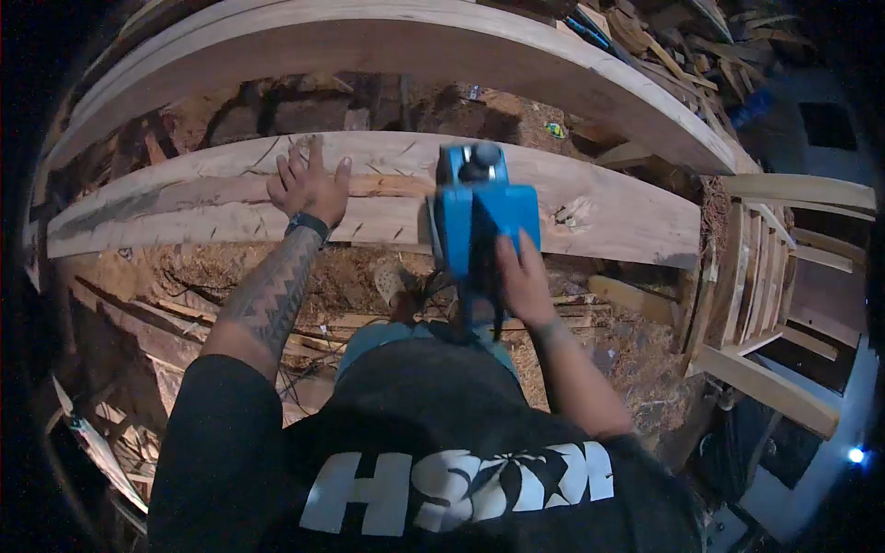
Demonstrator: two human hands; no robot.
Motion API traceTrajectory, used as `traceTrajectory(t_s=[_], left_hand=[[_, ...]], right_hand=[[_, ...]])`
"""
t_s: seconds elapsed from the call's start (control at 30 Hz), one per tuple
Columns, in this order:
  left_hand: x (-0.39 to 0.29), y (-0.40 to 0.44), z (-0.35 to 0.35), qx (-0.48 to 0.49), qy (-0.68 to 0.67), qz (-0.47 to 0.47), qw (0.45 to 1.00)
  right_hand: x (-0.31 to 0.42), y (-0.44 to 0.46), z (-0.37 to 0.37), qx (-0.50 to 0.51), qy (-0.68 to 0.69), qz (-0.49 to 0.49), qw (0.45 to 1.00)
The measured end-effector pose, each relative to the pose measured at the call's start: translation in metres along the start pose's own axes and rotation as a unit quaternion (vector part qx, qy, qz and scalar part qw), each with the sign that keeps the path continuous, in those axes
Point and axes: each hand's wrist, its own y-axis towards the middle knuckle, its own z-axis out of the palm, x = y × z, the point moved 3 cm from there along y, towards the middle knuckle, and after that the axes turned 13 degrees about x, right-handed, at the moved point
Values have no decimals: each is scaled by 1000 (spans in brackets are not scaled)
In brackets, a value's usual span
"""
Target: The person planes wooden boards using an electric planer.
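Note:
A long thick timber plank (pixel 387 219) lies crosswise in front of me, its pale surface marked with short dark strokes and a knot on the right. My left hand (pixel 312 189) rests on the plank left of centre, palm down with fingers spread. On the plank, right of that hand, stands a blue electric planer (pixel 502 207) with a dark round knob at its far end. My right hand (pixel 527 281) is on the near right side of the planer, at its rear; part of the grip is hidden behind the tool's body.
Another long beam (pixel 369 46) runs parallel behind the plank. At the right stands a slatted wooden frame (pixel 761 276). Wood shavings (pixel 636 364) cover the ground, and scrap wood (pixel 664 55) is heaped at the far right. Thin cables (pixel 300 378) lie near my feet.

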Motion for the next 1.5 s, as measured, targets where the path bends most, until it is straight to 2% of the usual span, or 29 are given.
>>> traceTrajectory(t_s=[0.07,0.17,0.2,0.3,0.37,0.43,0.53,0.63,0.67,0.7,0.8,0.9,0.97,1.03,1.13,1.23,1.3,1.37,1.5], left_hand=[[-2,2,0,5,-4,-3,1000],[-1,1,-5,23,7,-9,1000],[-2,1,-7,30,8,-8,999],[-2,1,-2,33,10,-4,999],[-1,3,-3,37,8,0,999],[-1,1,-5,55,4,4,998],[-2,0,-6,64,18,1,998],[1,3,1,46,21,10,999],[3,4,9,19,5,20,1000],[0,5,7,29,9,19,999],[1,1,1,47,15,2,999],[1,3,6,28,14,10,999],[3,5,11,7,23,19,1000],[2,6,7,28,23,7,999],[1,2,5,33,24,6,999],[2,3,9,20,21,13,999],[5,11,17,3,15,22,1000],[11,17,31,-14,6,27,1000],[-1,4,8,15,15,12,1000]], right_hand=[[-1,-53,14,-35,-80,-6,996],[2,-80,28,-14,-32,6,999],[-13,-77,32,-27,0,38,999],[4,-23,26,-51,-62,-8,997],[22,24,25,-75,-43,-59,995],[32,63,22,-108,-50,-63,991],[25,81,23,-102,-10,-43,994],[18,21,33,-105,-50,-46,992],[12,-8,39,-104,-51,-19,993],[7,-34,44,-100,-53,7,993],[7,-69,50,-107,-56,4,993],[6,-27,30,-109,-88,13,990],[23,20,13,-138,-90,-25,986],[24,63,-2,-166,-102,-57,979],[37,76,-15,-166,-96,-59,980],[15,44,-13,-173,-101,-42,979],[10,-11,-7,-164,-58,-34,984],[-16,-65,-2,-167,-69,13,983],[-12,-86,-9,-157,-88,24,983]])
